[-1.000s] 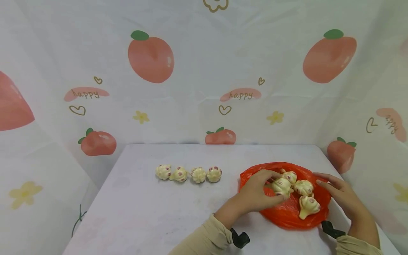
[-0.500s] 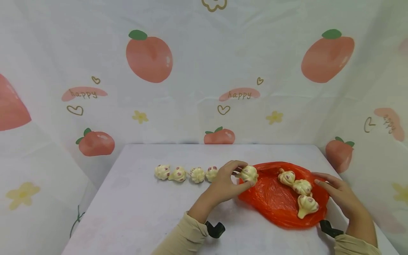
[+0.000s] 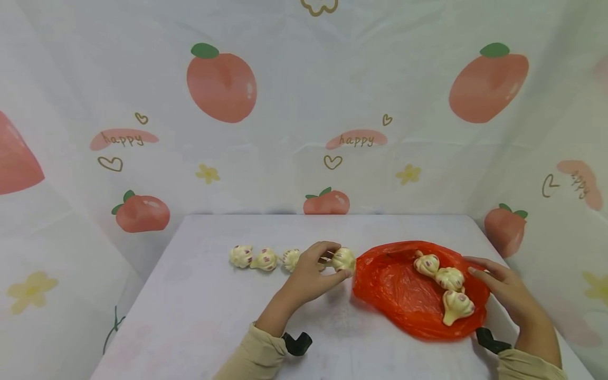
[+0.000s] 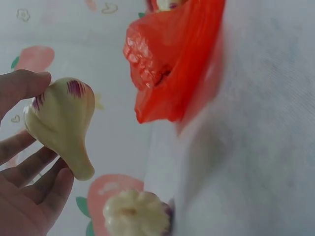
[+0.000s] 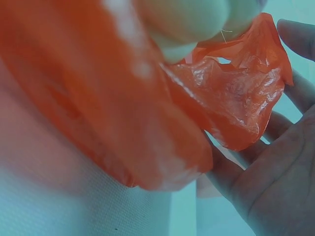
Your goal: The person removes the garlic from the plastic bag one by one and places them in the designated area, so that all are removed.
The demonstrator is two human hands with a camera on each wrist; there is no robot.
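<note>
My left hand holds a cream garlic bulb between thumb and fingers, above the table just left of the red plastic bag. Purple streaks and a downward stem show on that bulb in the left wrist view. Three more garlic bulbs lie in the right part of the bag's open mouth. My right hand rests at the bag's right edge, fingers extended behind the plastic and thumb apart from them. A row of garlic bulbs stands left of the bag, its right end mostly hidden behind my left hand.
The white-covered table ends at a printed curtain behind and on both sides. A black elbow-shaped piece sticks out at my left wrist, and a similar black piece at my right.
My left hand has lifted a garlic bulb out of the bag and carried it left, to the right end of the row. My right hand has stayed at the bag's edge.
</note>
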